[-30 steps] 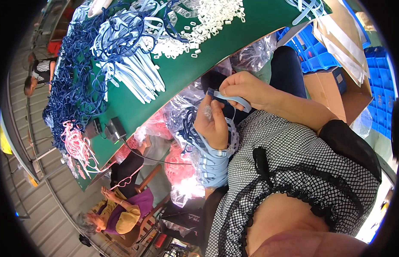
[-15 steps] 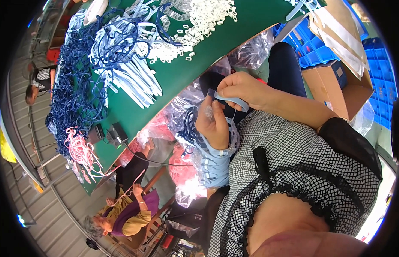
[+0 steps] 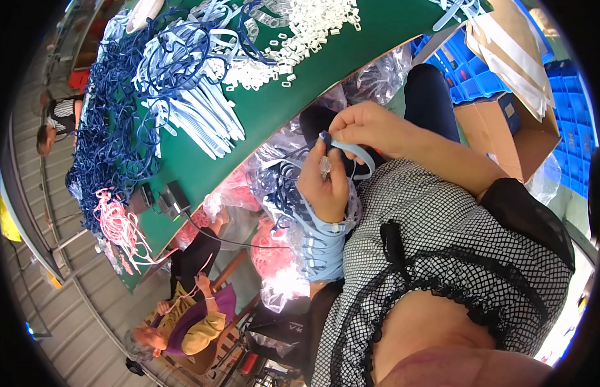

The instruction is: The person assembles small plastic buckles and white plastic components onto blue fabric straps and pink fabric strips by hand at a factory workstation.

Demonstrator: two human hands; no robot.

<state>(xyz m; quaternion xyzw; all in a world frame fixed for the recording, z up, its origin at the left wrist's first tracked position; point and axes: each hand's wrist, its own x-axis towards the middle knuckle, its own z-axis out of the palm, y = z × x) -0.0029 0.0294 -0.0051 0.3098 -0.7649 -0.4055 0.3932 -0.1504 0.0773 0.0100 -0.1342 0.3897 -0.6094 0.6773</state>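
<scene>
Evidently, the light blue strap was in the air just off the near edge of the green table, on the wearer's side. The right hand had thumb and forefinger pinched on it near one end, while the rest curved down in a loose arc beneath the palm. The left hand met it there: a small clear piece sat gripped between its thumb and forefinger, and a dark blue piece showed at the meeting fingertips. Whether that dark piece was joined to the strap could not be told.

The strap looked light, soft and springy, more likely to twist or flop than to break. A pinch across its flat faces, close to the end, seemed the best hold; farther back, the tip would probably wander. The clear piece appeared stiffer, smooth and easily dropped.

On the table lay a fanned bundle of light blue straps, white buckles scattered toward its far side, and a dark blue tangle along its left end. Beyond that end, a seated co-worker handled a pink strap.
</scene>
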